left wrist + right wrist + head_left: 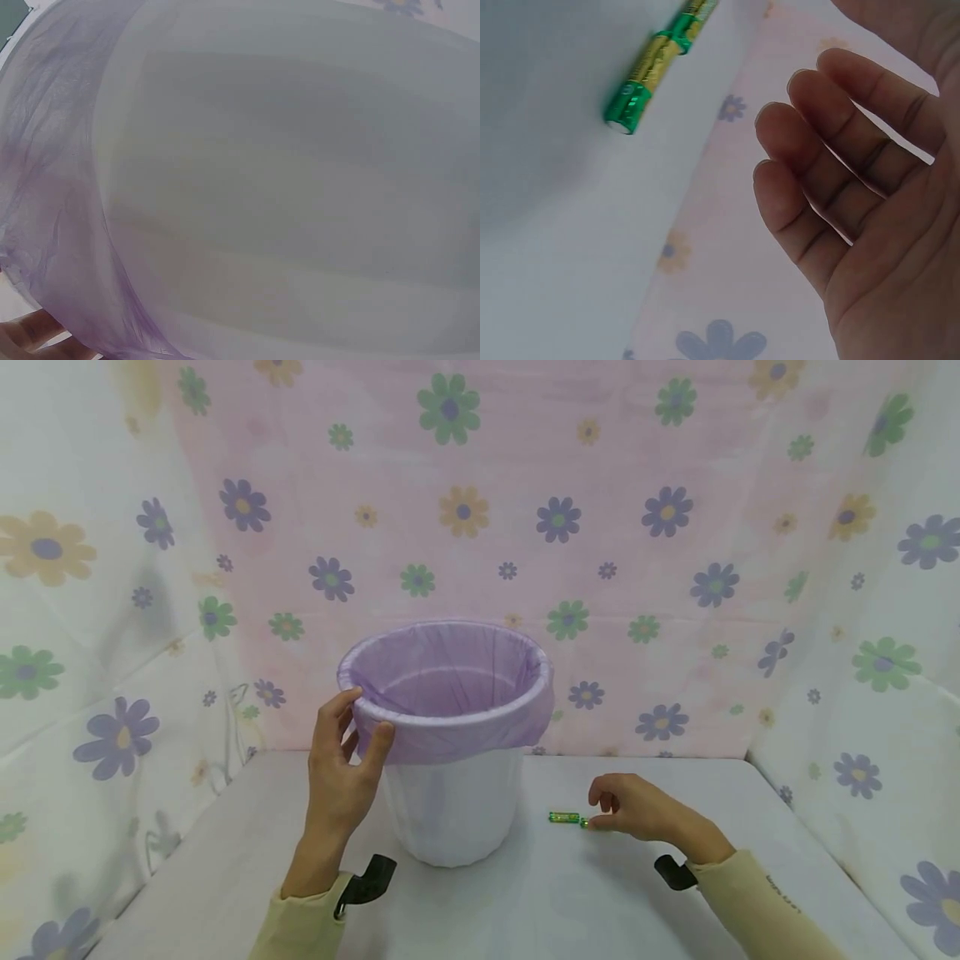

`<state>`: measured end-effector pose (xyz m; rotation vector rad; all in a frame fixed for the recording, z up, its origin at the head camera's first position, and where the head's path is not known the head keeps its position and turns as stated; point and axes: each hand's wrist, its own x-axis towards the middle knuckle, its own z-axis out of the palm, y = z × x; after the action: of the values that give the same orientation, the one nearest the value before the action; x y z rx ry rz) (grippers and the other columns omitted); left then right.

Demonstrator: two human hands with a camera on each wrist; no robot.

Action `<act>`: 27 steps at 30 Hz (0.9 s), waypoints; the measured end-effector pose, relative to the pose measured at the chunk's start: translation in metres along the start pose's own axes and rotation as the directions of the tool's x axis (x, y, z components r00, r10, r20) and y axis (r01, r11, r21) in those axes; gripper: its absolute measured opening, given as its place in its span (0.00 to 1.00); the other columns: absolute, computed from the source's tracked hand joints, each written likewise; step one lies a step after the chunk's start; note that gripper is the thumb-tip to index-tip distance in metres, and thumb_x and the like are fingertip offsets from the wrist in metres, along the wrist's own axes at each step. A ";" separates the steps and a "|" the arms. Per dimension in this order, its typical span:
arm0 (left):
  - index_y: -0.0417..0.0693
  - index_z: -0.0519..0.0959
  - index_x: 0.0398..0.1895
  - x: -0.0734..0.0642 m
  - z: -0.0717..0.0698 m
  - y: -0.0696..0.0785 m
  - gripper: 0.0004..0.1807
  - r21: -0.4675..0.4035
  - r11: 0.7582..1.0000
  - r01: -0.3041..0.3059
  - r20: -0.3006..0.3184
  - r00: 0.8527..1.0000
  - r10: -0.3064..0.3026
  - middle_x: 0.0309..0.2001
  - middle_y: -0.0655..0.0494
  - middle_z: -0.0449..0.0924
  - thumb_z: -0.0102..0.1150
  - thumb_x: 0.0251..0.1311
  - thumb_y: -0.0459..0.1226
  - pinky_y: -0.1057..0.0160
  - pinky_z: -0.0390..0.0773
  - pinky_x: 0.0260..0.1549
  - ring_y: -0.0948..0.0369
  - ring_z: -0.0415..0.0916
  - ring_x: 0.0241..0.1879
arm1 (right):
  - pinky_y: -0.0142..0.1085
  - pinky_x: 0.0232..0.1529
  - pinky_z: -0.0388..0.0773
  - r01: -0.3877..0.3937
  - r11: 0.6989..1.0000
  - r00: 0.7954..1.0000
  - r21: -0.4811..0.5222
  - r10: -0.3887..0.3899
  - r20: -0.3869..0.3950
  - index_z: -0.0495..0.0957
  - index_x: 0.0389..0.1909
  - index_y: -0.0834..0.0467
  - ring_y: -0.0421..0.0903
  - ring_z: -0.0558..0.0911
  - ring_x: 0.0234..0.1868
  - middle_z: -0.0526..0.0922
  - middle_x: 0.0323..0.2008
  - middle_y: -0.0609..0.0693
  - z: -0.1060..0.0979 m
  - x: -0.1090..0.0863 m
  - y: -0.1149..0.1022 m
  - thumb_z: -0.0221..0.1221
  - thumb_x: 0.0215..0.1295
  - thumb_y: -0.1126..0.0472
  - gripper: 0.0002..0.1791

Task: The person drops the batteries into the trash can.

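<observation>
A white trash can (453, 810) stands upright on the table, lined with a purple plastic bag (450, 739) folded over its rim. My left hand (345, 777) holds the left side of the rim, thumb in front and fingers further round; in the left wrist view only a few fingers (34, 334) show beside the bag. To the right of the can lie two green and gold batteries (564, 817), end to end. My right hand (637, 807) hovers by the right-hand battery (585, 822), which the thumb partly hides. Its fingers are loosely bent in the right wrist view, with nothing between them.
The white table (300, 935) runs back to a pink flowered cloth (480, 468). White flowered cloths hang on the left (75, 635) and right (900, 610). A black wrist mount (367, 881) sits on each sleeve.
</observation>
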<state>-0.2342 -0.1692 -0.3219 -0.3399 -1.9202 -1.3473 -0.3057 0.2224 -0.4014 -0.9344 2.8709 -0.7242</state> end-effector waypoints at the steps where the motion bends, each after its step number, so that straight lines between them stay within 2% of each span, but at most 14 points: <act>1: 0.55 0.65 0.64 0.000 0.000 0.000 0.28 0.001 1.000 0.002 0.000 1.000 -0.002 0.65 0.54 0.63 0.60 0.61 0.38 0.41 0.66 0.59 0.49 0.61 0.67 | 0.33 0.31 0.72 -0.005 1.000 1.000 0.000 0.005 0.007 0.77 0.35 0.49 0.41 0.72 0.31 0.75 0.28 0.42 0.002 0.000 0.001 0.70 0.53 0.53 0.13; 9: 0.55 0.65 0.64 0.001 0.000 0.000 0.28 0.003 1.000 0.008 -0.002 1.000 -0.008 0.65 0.54 0.63 0.60 0.61 0.38 0.41 0.66 0.59 0.49 0.60 0.67 | 0.42 0.38 0.72 -0.085 0.996 0.995 0.024 0.084 0.061 0.77 0.40 0.54 0.46 0.73 0.38 0.76 0.35 0.46 0.014 0.002 0.009 0.72 0.49 0.51 0.21; 19: 0.54 0.65 0.64 0.001 0.000 0.001 0.28 0.008 1.000 0.006 -0.002 1.000 -0.006 0.65 0.53 0.63 0.61 0.61 0.38 0.41 0.66 0.59 0.48 0.61 0.67 | 0.44 0.43 0.73 -0.166 0.986 0.982 -0.012 0.167 0.093 0.77 0.41 0.51 0.44 0.73 0.39 0.75 0.36 0.44 0.025 0.006 0.019 0.74 0.45 0.49 0.23; 27: 0.53 0.65 0.64 0.001 0.000 0.001 0.29 0.005 1.000 0.007 -0.004 1.000 -0.007 0.66 0.53 0.63 0.61 0.61 0.38 0.40 0.66 0.58 0.48 0.60 0.67 | 0.44 0.44 0.73 -0.133 0.988 0.986 -0.077 0.140 0.095 0.77 0.40 0.50 0.42 0.72 0.39 0.73 0.35 0.42 0.032 0.008 0.027 0.73 0.46 0.47 0.23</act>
<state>-0.2343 -0.1690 -0.3210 -0.3286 -1.9224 -1.3468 -0.3214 0.2236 -0.4409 -0.7478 2.8541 -0.5523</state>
